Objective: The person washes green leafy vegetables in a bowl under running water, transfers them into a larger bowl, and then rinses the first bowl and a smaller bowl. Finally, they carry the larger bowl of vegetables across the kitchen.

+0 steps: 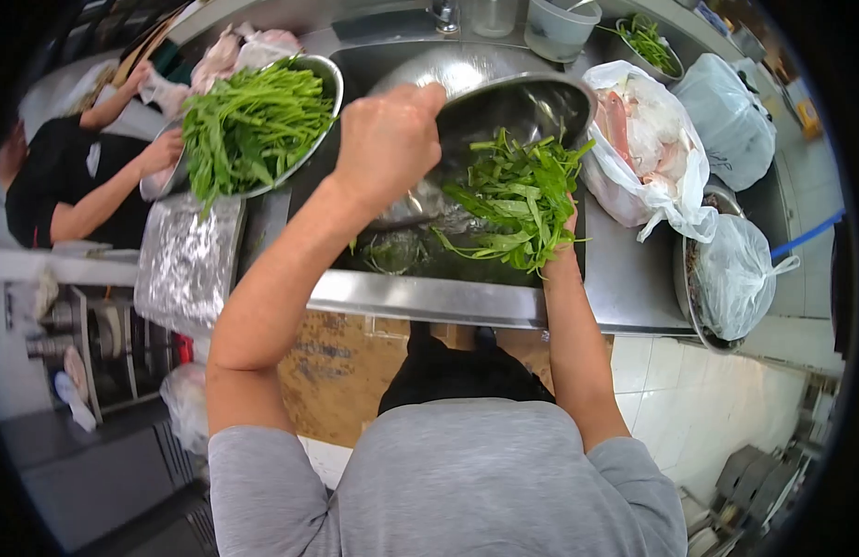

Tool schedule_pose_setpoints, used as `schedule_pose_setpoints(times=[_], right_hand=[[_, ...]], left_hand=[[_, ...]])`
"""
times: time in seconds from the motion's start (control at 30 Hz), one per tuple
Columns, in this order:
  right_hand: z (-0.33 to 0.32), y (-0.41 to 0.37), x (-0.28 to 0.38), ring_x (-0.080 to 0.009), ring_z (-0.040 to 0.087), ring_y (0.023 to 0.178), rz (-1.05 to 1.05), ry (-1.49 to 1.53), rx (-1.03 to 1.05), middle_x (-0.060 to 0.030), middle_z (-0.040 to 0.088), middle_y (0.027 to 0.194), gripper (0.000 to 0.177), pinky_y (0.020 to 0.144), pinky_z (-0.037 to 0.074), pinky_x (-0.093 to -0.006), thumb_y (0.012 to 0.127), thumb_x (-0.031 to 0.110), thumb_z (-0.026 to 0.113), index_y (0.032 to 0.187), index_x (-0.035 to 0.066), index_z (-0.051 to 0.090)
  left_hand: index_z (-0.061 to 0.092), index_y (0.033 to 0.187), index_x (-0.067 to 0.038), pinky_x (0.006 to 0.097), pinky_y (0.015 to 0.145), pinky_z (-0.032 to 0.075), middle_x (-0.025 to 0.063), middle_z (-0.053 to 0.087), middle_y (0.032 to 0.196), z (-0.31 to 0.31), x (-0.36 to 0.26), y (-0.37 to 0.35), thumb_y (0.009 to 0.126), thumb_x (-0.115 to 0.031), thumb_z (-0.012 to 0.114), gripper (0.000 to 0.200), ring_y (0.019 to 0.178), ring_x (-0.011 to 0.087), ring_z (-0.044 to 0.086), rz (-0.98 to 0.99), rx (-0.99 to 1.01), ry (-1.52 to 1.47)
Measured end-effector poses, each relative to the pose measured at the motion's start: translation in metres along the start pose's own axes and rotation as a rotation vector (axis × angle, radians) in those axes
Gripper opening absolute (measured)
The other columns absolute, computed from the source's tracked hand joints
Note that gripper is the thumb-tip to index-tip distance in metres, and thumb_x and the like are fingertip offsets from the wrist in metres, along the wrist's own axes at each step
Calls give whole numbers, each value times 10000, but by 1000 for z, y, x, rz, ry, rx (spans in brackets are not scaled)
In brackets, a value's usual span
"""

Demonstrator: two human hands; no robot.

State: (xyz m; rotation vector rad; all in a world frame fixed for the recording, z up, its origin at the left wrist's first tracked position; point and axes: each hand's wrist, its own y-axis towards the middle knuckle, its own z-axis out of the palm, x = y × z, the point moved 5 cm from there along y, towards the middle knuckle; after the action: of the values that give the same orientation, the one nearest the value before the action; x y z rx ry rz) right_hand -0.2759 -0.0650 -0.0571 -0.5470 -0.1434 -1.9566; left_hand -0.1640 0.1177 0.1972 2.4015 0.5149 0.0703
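My left hand (pixel 392 139) is closed on the rim of a large metal bowl (pixel 462 133), which is tilted on its side over the sink (pixel 420 295). A bunch of long-stemmed leafy greens (pixel 522 200) hangs at the bowl's mouth. My right hand (pixel 569 227) holds these greens from the right, its fingers mostly hidden behind leaves. Beneath the bowl, water and a few loose leaves (pixel 392 252) show in the sink.
Left of the sink stands a metal bowl (pixel 333 76) heaped with greens, near a foil-like wrapped block (pixel 190 255). A co-worker (pixel 81 181) handles something there. Bags of fish (pixel 648 139) and a bag-topped pot (pixel 717 342) sit right. A plastic tub (pixel 555 32) stands behind.
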Motion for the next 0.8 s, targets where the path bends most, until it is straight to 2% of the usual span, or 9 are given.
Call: schedule_pose_setpoints(times=[0.07, 0.23, 0.33, 0.47, 0.6, 0.63, 0.73, 0.77, 0.8], right_hand=[[4, -14, 3, -298, 594, 959, 50, -32, -7, -152, 588, 1109, 434, 813, 506, -423, 880, 321, 454, 1198, 28, 503], [-8, -15, -22, -278, 604, 942, 265, -52, -36, -137, 606, 1074, 464, 831, 500, -403, 863, 343, 482, 1196, 21, 506], [30, -17, -35, -275, 605, 944, 267, -165, 72, -141, 602, 1083, 468, 835, 500, -403, 858, 342, 489, 1197, 19, 504], [79, -5, -55, -275, 607, 942, 345, -82, 166, -146, 596, 1093, 441, 826, 506, -399, 859, 292, 484, 1190, 1, 499], [122, 1, -91, -275, 610, 928, 431, -61, 197, -149, 607, 1058, 412, 809, 513, -389, 854, 258, 485, 1174, 0, 511], [129, -2, -100, -255, 610, 914, 455, -170, 169, -139, 614, 1044, 441, 801, 503, -351, 824, 272, 555, 1166, -4, 521], [177, -31, -101, -228, 603, 910, 374, -862, 288, -128, 618, 1040, 506, 805, 482, -324, 783, 302, 628, 1152, -29, 526], [192, -42, -104, -225, 581, 962, 338, -957, 394, -137, 612, 1046, 650, 848, 452, -322, 727, 362, 693, 1195, -42, 492], [182, -28, -122, -285, 541, 1068, 222, -1191, 485, -198, 562, 1141, 871, 909, 428, -350, 670, 544, 689, 1266, -35, 426]], left_hand=[[567, 859, -33, 393, 549, 469, 124, 590, 735, -19, -11, -5, 668, -8, 564, 192, 642, 309, 588, 5, -82, 46], [491, 712, -43, 380, 483, 431, 111, 514, 610, -59, -26, -21, 656, 22, 547, 102, 544, 298, 544, -125, -322, 26], [477, 714, -24, 370, 477, 402, 130, 485, 595, -64, -15, -46, 667, 37, 526, 91, 524, 311, 504, -401, -329, -60], [443, 680, -5, 354, 477, 380, 144, 458, 585, -72, -25, -76, 668, 38, 527, 95, 500, 314, 460, -517, -394, -109], [446, 683, 3, 314, 472, 367, 136, 417, 568, -87, -29, -97, 683, 27, 523, 81, 474, 243, 431, -683, -460, -170], [496, 704, 6, 293, 471, 361, 95, 422, 549, -97, -29, -104, 691, 12, 524, 31, 466, 153, 409, -669, -511, -162], [559, 753, 2, 279, 475, 365, 41, 455, 548, -123, -29, -136, 682, 11, 533, 76, 481, 86, 408, -886, -629, -291], [587, 783, 5, 270, 479, 368, 11, 475, 561, -133, -30, -150, 676, 15, 538, 118, 488, 74, 412, -927, -644, -266], [614, 813, 7, 262, 483, 372, -19, 494, 573, -142, -30, -168, 671, 19, 543, 160, 495, 63, 416, -968, -655, -245]])
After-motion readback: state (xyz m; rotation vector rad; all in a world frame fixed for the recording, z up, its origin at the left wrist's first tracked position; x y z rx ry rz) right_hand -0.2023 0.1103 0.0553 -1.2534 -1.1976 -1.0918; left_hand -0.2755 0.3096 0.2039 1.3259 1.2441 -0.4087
